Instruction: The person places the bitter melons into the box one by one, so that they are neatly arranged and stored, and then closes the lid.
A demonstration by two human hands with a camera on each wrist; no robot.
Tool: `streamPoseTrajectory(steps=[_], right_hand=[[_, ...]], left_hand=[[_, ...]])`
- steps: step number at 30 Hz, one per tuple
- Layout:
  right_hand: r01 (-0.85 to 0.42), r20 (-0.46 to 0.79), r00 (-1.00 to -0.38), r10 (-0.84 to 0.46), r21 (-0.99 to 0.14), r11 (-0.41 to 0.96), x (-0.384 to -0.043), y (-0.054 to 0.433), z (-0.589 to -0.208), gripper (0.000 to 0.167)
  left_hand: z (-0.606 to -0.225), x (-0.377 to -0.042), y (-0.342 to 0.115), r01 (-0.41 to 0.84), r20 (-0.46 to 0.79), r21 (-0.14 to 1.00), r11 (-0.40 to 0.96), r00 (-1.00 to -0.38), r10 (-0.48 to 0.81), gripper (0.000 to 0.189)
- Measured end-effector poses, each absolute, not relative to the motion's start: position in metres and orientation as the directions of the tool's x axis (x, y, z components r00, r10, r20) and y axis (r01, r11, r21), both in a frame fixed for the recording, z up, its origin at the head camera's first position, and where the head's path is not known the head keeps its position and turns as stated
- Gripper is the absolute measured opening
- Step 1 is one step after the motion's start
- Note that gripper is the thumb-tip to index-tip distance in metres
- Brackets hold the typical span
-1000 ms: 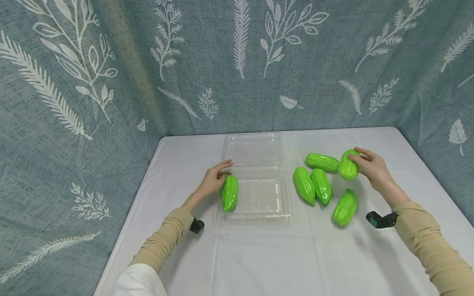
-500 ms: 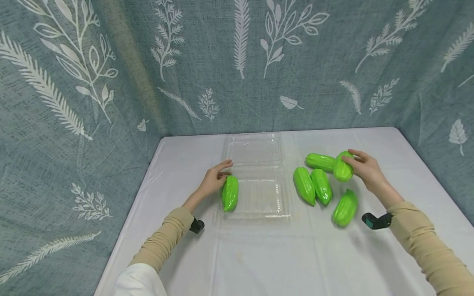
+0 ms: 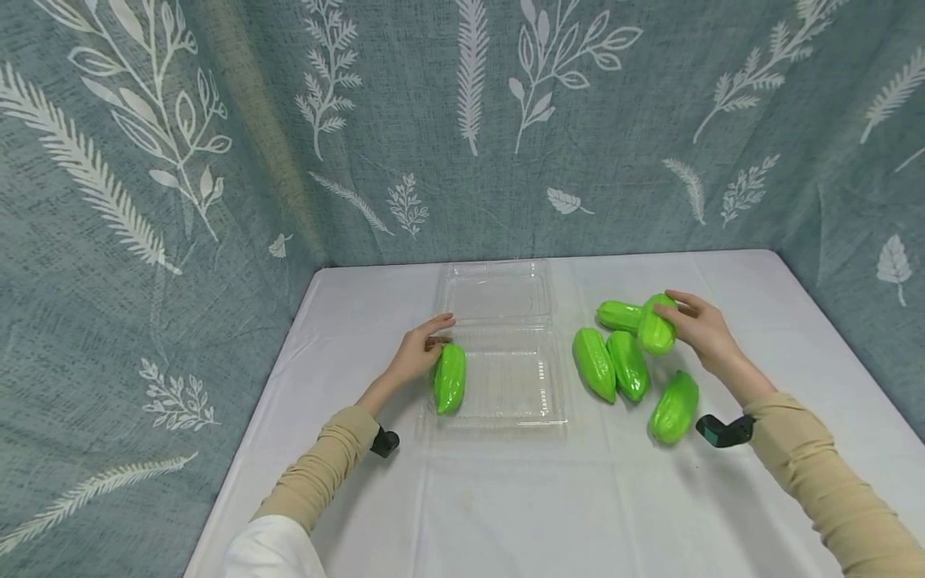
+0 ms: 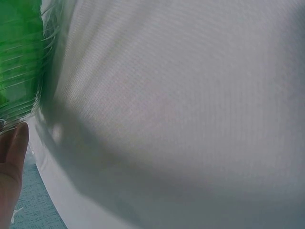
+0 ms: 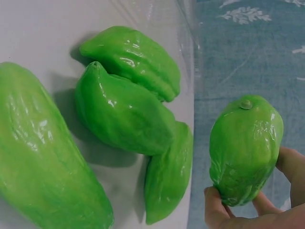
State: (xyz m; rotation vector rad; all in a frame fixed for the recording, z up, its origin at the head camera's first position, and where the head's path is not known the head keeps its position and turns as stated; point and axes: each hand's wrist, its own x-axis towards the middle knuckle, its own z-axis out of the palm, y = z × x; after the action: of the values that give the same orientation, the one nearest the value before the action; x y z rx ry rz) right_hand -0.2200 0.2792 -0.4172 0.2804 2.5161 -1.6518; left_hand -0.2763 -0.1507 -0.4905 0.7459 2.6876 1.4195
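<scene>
White tabletop (image 3: 506,498) lies beneath right fingers (image 5: 215,208) clamping green fruit (image 5: 245,150), left fingers (image 3: 436,324) apart beside another fruit (image 3: 451,381).

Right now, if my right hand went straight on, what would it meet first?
Likely the far green piece, partly behind the held piece; depth is unclear, so your right hand might pass above it.

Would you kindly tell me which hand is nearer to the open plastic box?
Left. The left hand is at the left edge of the plastic box, while the right hand is well off to its right, holding a green vegetable.
</scene>
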Motion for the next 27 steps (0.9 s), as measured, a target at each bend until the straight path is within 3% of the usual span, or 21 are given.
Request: streamPoseTrajectory(steps=[27], right_hand=[[0.207,-0.194,-0.978,0.073,-0.924,0.322,-0.225,0.248,-0.408,0.071]], left_hand=[[-0.487,-0.273,-0.151,0.390,0.190,0.788,0.477,-0.890,0.414,0.044]])
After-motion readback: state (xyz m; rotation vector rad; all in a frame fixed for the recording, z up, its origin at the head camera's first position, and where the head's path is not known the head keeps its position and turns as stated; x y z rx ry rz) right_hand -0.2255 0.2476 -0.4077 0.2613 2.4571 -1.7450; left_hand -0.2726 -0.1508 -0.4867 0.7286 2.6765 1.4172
